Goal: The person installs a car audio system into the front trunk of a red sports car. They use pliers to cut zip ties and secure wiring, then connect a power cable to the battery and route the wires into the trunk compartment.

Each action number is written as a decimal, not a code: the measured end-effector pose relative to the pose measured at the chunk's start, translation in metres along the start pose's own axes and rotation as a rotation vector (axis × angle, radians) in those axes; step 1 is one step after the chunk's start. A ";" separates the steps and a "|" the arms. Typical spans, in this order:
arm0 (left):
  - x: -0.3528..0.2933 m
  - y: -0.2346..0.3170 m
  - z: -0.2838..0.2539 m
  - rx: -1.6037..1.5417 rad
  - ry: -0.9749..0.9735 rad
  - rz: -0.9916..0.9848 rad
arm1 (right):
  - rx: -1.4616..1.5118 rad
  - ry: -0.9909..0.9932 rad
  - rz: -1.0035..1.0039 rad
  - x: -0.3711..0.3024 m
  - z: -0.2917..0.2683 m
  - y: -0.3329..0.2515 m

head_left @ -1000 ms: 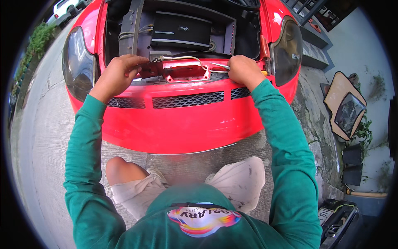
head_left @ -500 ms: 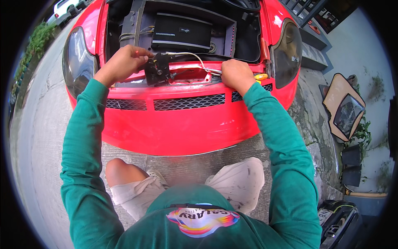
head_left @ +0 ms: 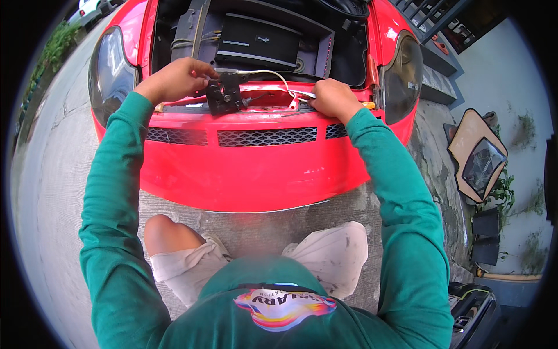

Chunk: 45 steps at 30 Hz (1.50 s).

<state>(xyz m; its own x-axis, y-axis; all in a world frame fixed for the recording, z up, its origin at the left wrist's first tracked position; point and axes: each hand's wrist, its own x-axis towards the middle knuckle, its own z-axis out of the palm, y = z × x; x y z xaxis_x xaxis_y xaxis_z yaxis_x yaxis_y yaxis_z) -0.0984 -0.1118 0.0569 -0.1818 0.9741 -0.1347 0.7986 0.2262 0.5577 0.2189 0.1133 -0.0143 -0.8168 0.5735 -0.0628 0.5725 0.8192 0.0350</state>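
My left hand (head_left: 179, 80) is closed, its fingertips pinching the upper left edge of a black metal hood latch (head_left: 225, 94). The latch is held over the front edge of a red car's (head_left: 250, 180) open front compartment. A pale cable (head_left: 273, 72) arcs from the latch's top toward the right and down to the red front panel. My right hand (head_left: 335, 99) is closed around pliers (head_left: 303, 93), whose silver jaws point left at the cable's lower end. Yellow shows beyond the fist, apparently the handle. Whether the jaws grip the cable I cannot tell.
A black amplifier box (head_left: 258, 41) lies inside the compartment, with wires at its left. Dark headlights (head_left: 400, 75) flank the opening. A beige panel with a dark window (head_left: 479, 157) leans by the right wall, above dark pots (head_left: 486, 235). A black car part (head_left: 474, 314) lies lower right.
The latch has tilted and shifted slightly right and up with my left hand. My right hand has turned a little, and the pliers' jaws now show more spread. The view has shifted slightly.
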 end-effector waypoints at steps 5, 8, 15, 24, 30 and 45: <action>-0.001 0.031 -0.018 0.018 -0.203 -0.108 | -0.138 0.093 -0.168 0.001 0.014 0.012; 0.025 0.061 -0.017 0.288 -0.095 -0.163 | -0.127 0.140 -0.208 0.000 0.009 0.003; 0.083 0.076 0.055 0.394 -0.153 0.129 | -0.127 0.168 -0.258 -0.003 0.013 0.001; 0.085 0.075 0.069 0.369 0.001 0.145 | -0.141 -0.037 0.084 -0.014 0.005 0.021; 0.088 0.057 0.063 0.251 0.006 0.256 | 0.049 -0.087 0.350 -0.024 -0.007 0.058; 0.086 0.094 0.113 0.705 0.210 0.408 | -0.199 -0.055 0.236 -0.053 -0.010 0.084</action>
<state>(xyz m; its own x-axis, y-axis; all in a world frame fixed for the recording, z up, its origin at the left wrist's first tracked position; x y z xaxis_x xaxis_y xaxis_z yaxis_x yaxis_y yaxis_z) 0.0262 -0.0072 0.0050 0.1520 0.9753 0.1605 0.9835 -0.1331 -0.1225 0.3092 0.1521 0.0017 -0.6550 0.7510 -0.0839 0.7159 0.6522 0.2492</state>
